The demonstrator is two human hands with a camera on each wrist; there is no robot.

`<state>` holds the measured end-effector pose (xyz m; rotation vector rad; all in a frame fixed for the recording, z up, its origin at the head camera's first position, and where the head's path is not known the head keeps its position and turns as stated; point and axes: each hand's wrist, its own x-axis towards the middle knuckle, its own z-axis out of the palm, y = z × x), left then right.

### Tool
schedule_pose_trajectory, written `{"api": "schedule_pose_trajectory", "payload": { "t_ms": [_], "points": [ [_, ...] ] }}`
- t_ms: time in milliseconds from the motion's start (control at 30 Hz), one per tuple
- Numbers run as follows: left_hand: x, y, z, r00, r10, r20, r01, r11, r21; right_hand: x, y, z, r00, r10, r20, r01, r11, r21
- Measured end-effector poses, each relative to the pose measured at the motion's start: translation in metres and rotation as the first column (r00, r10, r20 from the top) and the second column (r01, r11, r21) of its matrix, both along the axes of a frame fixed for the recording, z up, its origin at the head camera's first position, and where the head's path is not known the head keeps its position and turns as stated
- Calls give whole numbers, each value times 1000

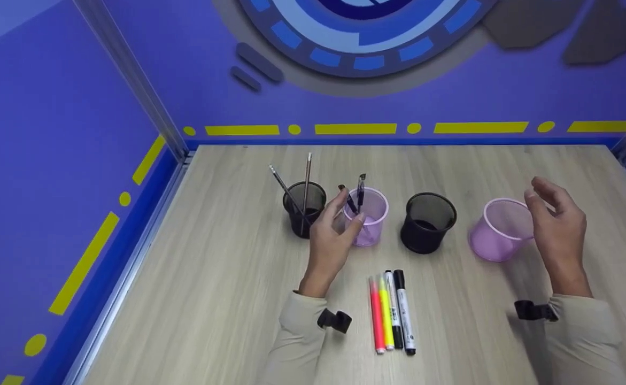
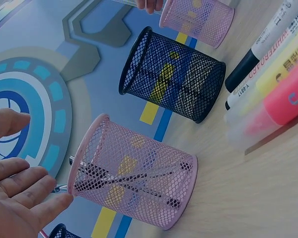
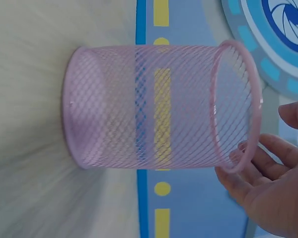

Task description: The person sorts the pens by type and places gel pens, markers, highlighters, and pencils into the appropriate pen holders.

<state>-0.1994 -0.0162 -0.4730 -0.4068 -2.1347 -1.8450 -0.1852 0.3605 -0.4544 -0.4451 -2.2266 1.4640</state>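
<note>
My left hand (image 1: pixel 327 240) is at the rim of a pink mesh pen cup (image 1: pixel 372 235) that holds two black pens (image 1: pixel 361 187). In the left wrist view its fingers (image 2: pixel 25 186) are spread and hold nothing; the little finger's tip meets the rim or overlaps it. On the right, my right hand (image 1: pixel 561 235) is beside another pink mesh cup (image 1: pixel 494 247), which has nothing in it. Seen from the right wrist, the loosely bent fingers (image 3: pixel 273 158) lie close to that cup's rim, with the thumb apart. Whether they touch it I cannot tell.
A black mesh cup (image 1: pixel 298 223) with two pencils (image 1: pixel 307 179) stands far left; another black mesh cup (image 1: pixel 422 238) stands between the pink ones. In front lie a pink highlighter (image 1: pixel 377 321), a yellow highlighter (image 1: pixel 386 318) and two whiteboard markers (image 1: pixel 406 315). Blue panels (image 1: pixel 184 107) border the table.
</note>
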Motion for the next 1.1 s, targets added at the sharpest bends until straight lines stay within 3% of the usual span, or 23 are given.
{"api": "schedule_pose_trajectory", "payload": {
  "t_ms": [200,367,567,833,1100],
  "points": [
    [2,1,2,999,-33,6,33,999,31,3,8,-12,1000,-7,-5,7,999,-43],
    [2,1,3,999,-44,7,43,997,56,7,15,-20,999,33,12,-31,994,-106],
    [2,0,2,999,-44,7,43,996,74,6,19,-29,996,75,-43,-83,974,-213],
    [2,-1,2,999,-48,-3,48,995,84,6,22,-39,990,124,-75,-139,957,-254],
    [1,-3,3,999,-43,0,43,995,93,6,21,-45,974,148,-171,-199,920,-338]
  ]
}}
